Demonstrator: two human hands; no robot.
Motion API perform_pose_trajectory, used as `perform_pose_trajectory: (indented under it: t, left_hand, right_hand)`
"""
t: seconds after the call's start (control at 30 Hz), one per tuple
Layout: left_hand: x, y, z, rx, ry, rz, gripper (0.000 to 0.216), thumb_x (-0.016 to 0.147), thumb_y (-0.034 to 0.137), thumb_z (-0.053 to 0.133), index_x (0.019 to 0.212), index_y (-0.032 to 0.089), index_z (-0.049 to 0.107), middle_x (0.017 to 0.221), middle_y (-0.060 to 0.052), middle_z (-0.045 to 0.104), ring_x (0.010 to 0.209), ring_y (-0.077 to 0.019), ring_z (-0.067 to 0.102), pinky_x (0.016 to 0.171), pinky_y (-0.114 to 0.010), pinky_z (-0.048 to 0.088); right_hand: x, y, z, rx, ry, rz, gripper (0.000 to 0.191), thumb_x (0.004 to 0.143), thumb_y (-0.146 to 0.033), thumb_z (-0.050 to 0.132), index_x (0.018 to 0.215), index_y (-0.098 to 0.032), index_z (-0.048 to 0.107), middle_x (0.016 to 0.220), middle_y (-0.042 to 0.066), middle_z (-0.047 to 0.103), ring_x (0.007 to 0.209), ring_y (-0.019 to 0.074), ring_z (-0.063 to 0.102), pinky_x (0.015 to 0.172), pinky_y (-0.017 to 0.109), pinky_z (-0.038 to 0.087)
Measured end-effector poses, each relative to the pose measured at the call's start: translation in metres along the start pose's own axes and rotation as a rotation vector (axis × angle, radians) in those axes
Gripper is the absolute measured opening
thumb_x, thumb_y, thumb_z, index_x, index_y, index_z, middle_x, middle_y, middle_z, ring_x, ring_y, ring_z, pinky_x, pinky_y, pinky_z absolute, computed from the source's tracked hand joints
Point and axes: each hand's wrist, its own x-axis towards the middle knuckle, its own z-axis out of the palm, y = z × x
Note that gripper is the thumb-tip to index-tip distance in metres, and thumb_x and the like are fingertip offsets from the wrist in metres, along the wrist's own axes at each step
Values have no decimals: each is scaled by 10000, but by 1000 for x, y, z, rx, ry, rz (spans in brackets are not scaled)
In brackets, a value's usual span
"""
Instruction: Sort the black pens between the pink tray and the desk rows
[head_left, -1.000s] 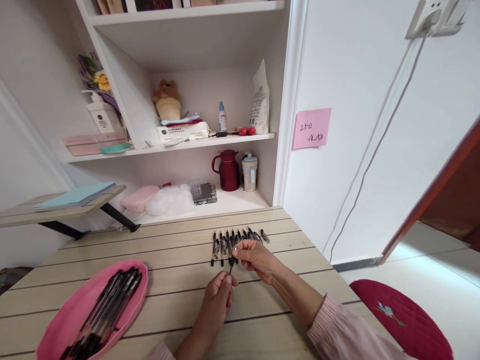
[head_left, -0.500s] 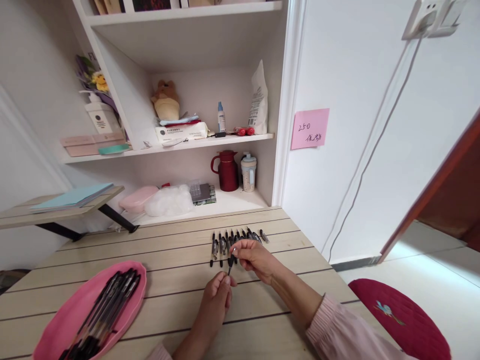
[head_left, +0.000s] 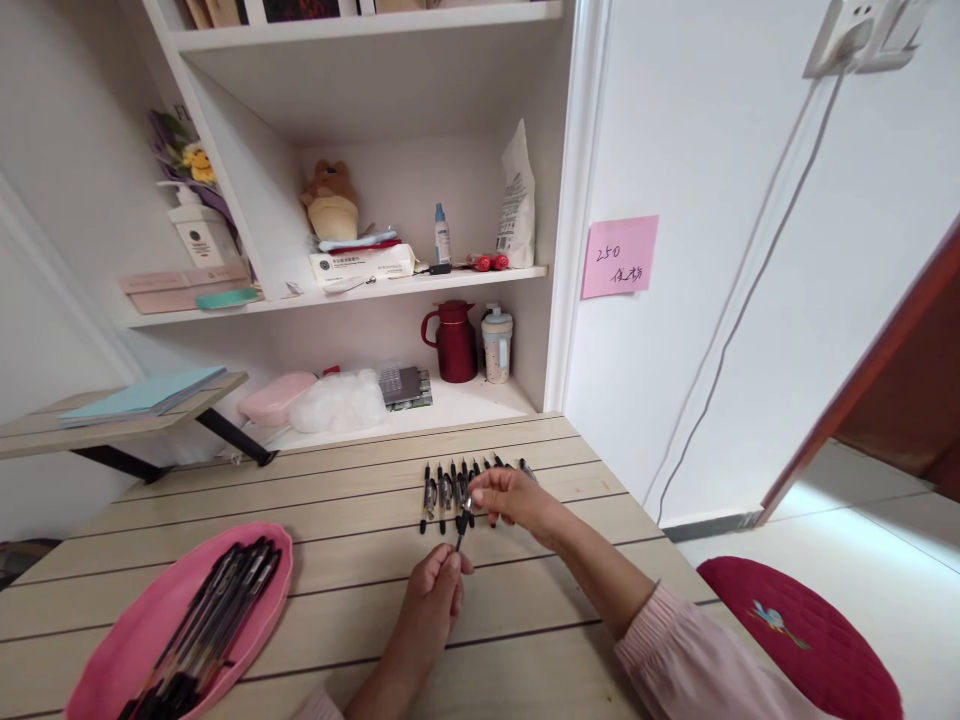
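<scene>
My left hand [head_left: 435,592] is closed, its thumb and fingertips pinching the near end of a black pen [head_left: 460,533]. The pen points up and away, toward my right hand [head_left: 517,503]. That hand pinches a small shiny pen cap [head_left: 469,500] at the pen's far end; whether the cap is on or off the tip is too small to tell. Just beyond my hands, several black pens [head_left: 441,500] lie side by side in a row on the wooden table [head_left: 352,560], with clear, dark-clipped caps [head_left: 430,496] beside some. My right hand hides part of the row.
At the left, a pink oval tray [head_left: 112,640] holds a bundle of black pens [head_left: 217,615]. Behind the table, a white shelf [head_left: 510,397] bears a red jug [head_left: 456,342] and a tumbler [head_left: 496,345]. A raised wooden stand [head_left: 225,385] is at the left; a red stool [head_left: 802,630] is at the right.
My right hand has shifted slightly up and to the right, and its fingers have changed position at the pen's far end. My left hand has stayed in place with the pen.
</scene>
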Motion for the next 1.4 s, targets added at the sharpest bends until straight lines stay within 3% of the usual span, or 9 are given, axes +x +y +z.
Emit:
perform_pose_trajectory:
  t: [0.13,0.2,0.3,0.57,0.7,0.8,0.93,1.13,1.4]
  left_hand:
    - [0,1,0,6,6,-9,325,711,511,475,723,186,484,448,90,318,379,-51,193,385,-174,109]
    - [1,0,-1,8,2,-5,333,699,516,483,713,183,490,443,85,323,387,-55,212,388,-173,115]
    - [3,-3,-2,4,2,3,352,682,533,490,698,182,495,427,86,324,377,-54,199,389,-176,106]
    - [6,-5,0,-11,-13,13,356,678,541,486,685,185,485,391,96,308,347,-49,174,386,-179,88]
    - [4,-3,0,4,-18,10,341,691,523,486,694,182,489,404,95,317,356,-48,171,387,-180,95]
    - [3,-5,-1,20,-32,30,334,711,516,471,705,182,485,413,92,327,352,-50,193,385,-183,107]
    - [6,-8,-3,47,-51,61,303,743,481,447,710,181,475,407,91,332,349,-53,207,381,-184,121]
    - [8,-10,-4,67,-57,61,293,754,467,434,710,180,471,401,97,323,343,-51,194,375,-180,125]
    - [11,-12,-5,80,-57,47,332,728,510,434,705,181,471,389,103,309,346,-52,182,381,-181,120]
  right_hand:
    - [8,16,-37,-759,425,-102,211,781,-202,453,856,-207,650,885,74,621,827,195,541,654,268,353]
    - [10,25,-49,-990,410,-87,238,780,-156,439,845,-207,662,904,91,618,862,208,535,703,278,343]
    - [11,36,-56,-1085,301,-81,243,790,-158,432,825,-216,665,863,81,624,838,191,545,718,265,337]
    - [13,46,-60,-914,466,41,199,706,-86,477,840,-165,601,803,85,611,735,175,541,609,255,321]
    - [13,31,-55,-471,474,29,181,675,-145,493,839,-172,567,689,27,572,634,141,502,557,245,327]
    - [10,13,-36,-97,319,-16,76,679,-242,520,726,-183,527,586,-26,506,525,98,450,497,224,325]
    - [3,-6,-8,424,175,-73,230,588,-290,654,714,-184,493,594,-45,495,521,79,451,460,200,312]
    - [-4,-14,10,512,170,-129,408,563,-286,704,910,-183,516,580,-67,468,513,76,469,436,185,312]
    - [-4,-12,9,483,122,-123,360,609,-328,670,903,-180,526,596,-60,509,506,67,488,434,173,334]
